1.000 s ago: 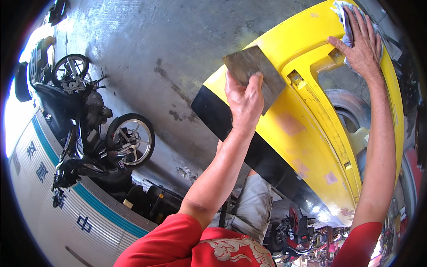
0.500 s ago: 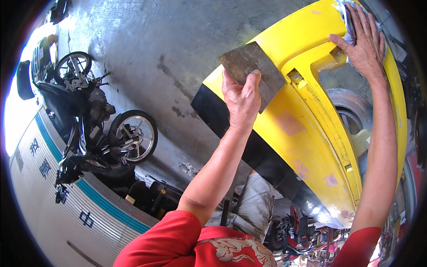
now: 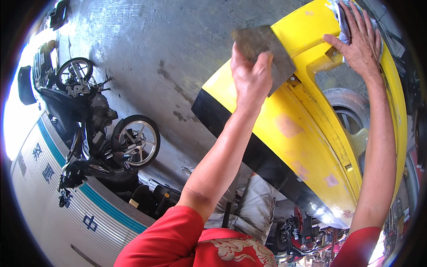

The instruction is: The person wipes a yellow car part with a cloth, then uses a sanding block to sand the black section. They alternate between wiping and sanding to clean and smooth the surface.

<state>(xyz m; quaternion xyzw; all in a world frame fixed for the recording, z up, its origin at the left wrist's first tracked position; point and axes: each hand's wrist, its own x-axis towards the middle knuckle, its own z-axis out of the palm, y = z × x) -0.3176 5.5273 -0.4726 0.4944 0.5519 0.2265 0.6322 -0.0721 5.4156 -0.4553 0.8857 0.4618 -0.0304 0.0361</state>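
A yellow car bumper [image 3: 291, 129] with a black lower strip lies slantwise in front of me. Pinched between thumb and fingers, a square grey-brown sheet of sandpaper [image 3: 280, 55] is in my left hand [image 3: 252, 82], over the bumper's left part; its fingers are partly hidden beneath the sheet. At the far right end, my right hand [image 3: 362, 51] lies flat with fingers stretched over a pale blue-white cloth [image 3: 341, 22] on the bumper. Dull pinkish patches show on the yellow surface.
A black motorcycle [image 3: 95, 120] is at the left beside a white ribbed panel [image 3: 53, 178] with a teal stripe. A wheel [image 3: 349, 104] shows through the bumper's opening. Motorcycle parts [image 3: 302, 231] crowd the lower right. Grey concrete floor [image 3: 155, 35] stretches beyond.
My left hand has moved up and slightly right with the sandpaper, further along the bumper. My right hand stays on the cloth, and the view has shifted slightly.
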